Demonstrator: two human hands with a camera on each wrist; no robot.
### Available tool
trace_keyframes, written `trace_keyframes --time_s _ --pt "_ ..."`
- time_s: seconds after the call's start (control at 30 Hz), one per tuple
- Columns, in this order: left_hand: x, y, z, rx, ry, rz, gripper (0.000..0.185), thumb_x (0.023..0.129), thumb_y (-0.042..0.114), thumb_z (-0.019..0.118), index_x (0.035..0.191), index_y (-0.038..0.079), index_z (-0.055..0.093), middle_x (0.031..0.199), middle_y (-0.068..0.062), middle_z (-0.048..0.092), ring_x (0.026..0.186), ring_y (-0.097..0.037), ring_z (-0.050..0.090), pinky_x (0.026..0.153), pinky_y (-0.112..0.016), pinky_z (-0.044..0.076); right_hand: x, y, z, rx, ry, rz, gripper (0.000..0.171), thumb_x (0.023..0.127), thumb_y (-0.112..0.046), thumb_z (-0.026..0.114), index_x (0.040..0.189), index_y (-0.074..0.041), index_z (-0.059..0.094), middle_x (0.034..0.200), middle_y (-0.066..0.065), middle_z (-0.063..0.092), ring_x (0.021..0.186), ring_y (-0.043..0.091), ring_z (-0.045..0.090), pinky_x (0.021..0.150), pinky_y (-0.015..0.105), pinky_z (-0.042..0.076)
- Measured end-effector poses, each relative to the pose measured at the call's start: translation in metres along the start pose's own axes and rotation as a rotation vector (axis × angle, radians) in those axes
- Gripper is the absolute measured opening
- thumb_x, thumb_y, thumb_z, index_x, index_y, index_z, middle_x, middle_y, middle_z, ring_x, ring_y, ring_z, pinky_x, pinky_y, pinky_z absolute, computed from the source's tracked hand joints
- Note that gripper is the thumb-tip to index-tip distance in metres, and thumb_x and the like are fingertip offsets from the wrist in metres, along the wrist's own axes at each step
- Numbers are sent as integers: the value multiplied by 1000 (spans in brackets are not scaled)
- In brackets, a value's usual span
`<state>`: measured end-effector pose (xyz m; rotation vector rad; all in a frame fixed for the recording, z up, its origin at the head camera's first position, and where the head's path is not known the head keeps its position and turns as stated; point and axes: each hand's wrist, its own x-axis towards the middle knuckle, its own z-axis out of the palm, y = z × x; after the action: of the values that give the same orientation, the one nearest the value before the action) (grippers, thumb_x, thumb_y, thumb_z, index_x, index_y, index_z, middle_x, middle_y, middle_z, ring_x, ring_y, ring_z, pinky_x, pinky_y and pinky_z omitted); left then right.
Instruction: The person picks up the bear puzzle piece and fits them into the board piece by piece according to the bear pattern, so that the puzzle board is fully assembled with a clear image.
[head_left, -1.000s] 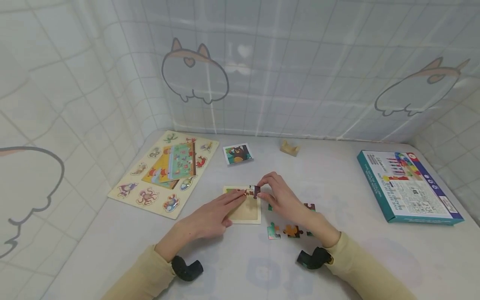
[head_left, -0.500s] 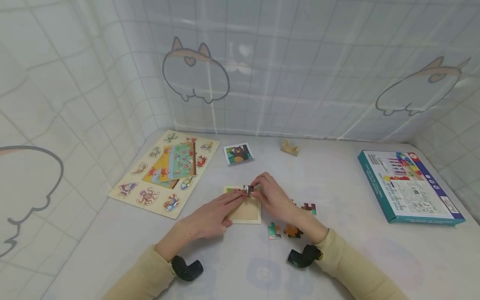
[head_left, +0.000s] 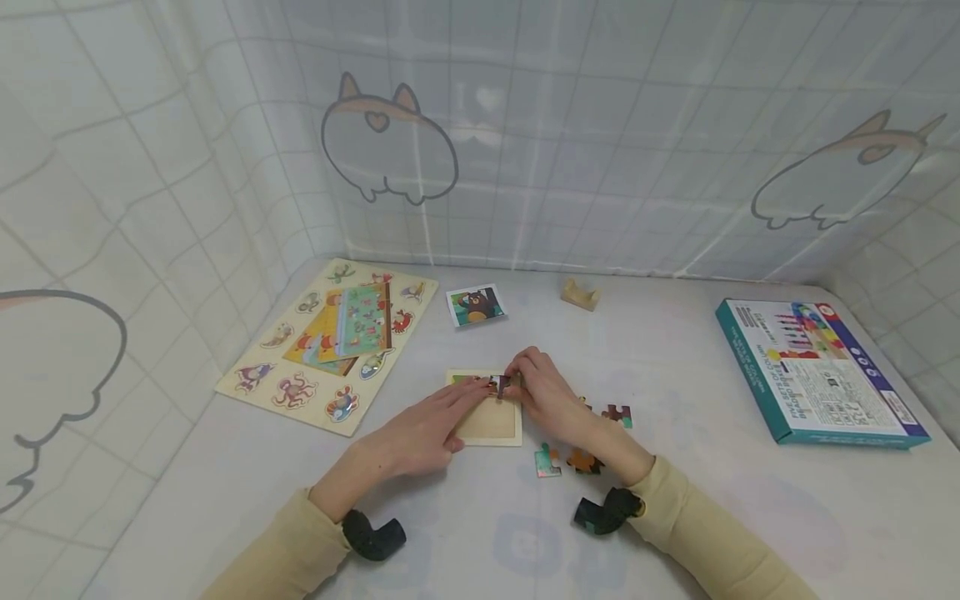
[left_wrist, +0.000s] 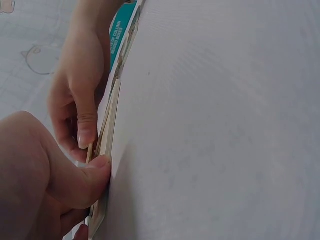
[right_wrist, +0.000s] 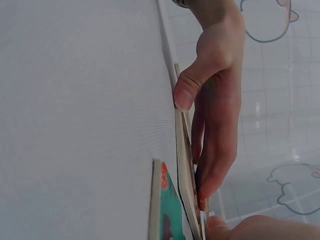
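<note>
A small square wooden puzzle tray (head_left: 487, 423) lies on the table with much of its pale base bare. My left hand (head_left: 420, 429) reaches over its left side, fingers straight along the top row and thumb at the near edge. Under those fingers a green-edged piece (head_left: 459, 380) shows partly. Between thumb and fingertips, my right hand (head_left: 551, 404) pinches a brown and white jigsaw piece (head_left: 500, 385) at the tray's far right corner. In the left wrist view that jigsaw piece (left_wrist: 90, 152) is seen edge-on, tilted close over the tray.
Several loose jigsaw pieces (head_left: 547, 461) lie right of the tray, some behind my right forearm. Beyond it are a bear picture card (head_left: 477, 306) and a wooden stand (head_left: 580, 296). A sea-animal board (head_left: 295, 392) lies left, a puzzle box (head_left: 825, 375) right.
My right hand has shifted left with the jigsaw piece, from the tray's right rim to inside its far corner, and the piece is lower and flatter. My left hand stays put.
</note>
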<state>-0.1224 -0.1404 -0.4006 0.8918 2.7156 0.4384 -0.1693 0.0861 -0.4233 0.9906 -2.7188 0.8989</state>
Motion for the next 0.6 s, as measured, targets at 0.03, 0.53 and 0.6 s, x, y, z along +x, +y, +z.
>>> trace_keyframes --time_s 0.03,0.53,0.6 --pt "0 0 0 -6 -2 -7 72 89 14 54 151 18 18 157 2 15 143 -15 14 115 -37 23 0 0 0 2 -2 4 17 91 -14 61 105 -4 58 107 5 50 96 16 44 81 29 44" --pt "0 0 -1 53 1 62 72 89 12 54 151 23 19 157 4 13 144 -16 12 114 -39 26 -1 0 0 -20 4 -2 18 89 -11 63 105 -3 59 108 4 50 98 17 45 84 31 45" --pt "0 0 0 60 4 64 73 89 12 54 151 23 18 157 3 14 144 -17 12 114 -39 25 -1 0 0 -25 8 -2 17 89 -10 64 105 -4 59 108 4 50 97 16 45 83 30 45"
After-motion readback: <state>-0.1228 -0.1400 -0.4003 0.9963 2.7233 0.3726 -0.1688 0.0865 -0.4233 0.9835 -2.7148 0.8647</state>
